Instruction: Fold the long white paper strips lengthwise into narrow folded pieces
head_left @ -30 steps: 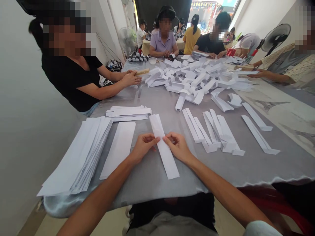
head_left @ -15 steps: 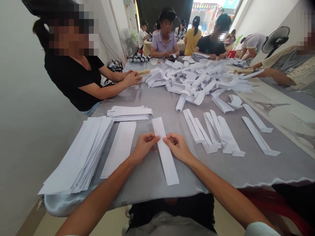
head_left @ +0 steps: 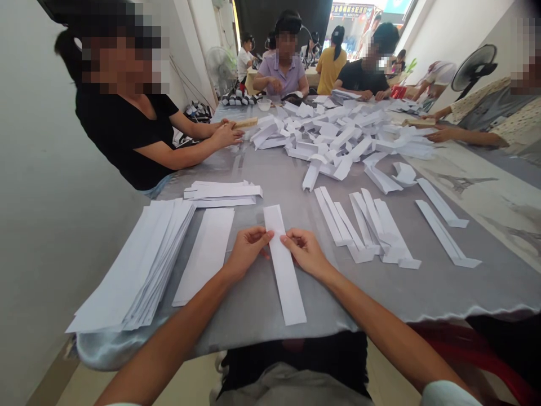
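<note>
Your left grip (head_left: 250, 249) and right grip (head_left: 307, 251) pinch the paper strip (head_left: 285, 265) from either side; the paper stack (head_left: 122, 265) lies left of your grip, folded strips (head_left: 391, 231) right.

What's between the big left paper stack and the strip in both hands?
Head view: flat white paper, then the left hand, with gray tablecloth showing around them.
</note>
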`<control>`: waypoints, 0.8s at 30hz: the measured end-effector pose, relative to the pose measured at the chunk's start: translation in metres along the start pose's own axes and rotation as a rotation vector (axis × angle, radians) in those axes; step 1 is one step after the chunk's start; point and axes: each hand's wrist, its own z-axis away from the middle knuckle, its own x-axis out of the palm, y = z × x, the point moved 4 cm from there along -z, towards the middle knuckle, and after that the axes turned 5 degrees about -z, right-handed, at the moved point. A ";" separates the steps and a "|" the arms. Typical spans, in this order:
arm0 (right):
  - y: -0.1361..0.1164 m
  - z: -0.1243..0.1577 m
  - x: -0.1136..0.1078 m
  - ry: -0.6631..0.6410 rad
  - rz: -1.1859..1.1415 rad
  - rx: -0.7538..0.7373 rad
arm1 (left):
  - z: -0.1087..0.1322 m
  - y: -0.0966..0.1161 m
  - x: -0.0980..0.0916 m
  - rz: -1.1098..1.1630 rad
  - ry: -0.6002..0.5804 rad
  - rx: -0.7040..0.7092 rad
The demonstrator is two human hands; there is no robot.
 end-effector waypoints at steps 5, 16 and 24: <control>0.006 0.000 0.002 -0.008 -0.013 0.070 | -0.001 -0.001 -0.002 0.006 0.030 0.021; 0.006 -0.001 0.003 -0.085 -0.040 0.061 | 0.001 -0.006 0.003 -0.009 0.089 0.036; 0.008 0.000 0.003 -0.086 -0.037 0.097 | 0.002 0.001 0.003 -0.011 0.100 0.062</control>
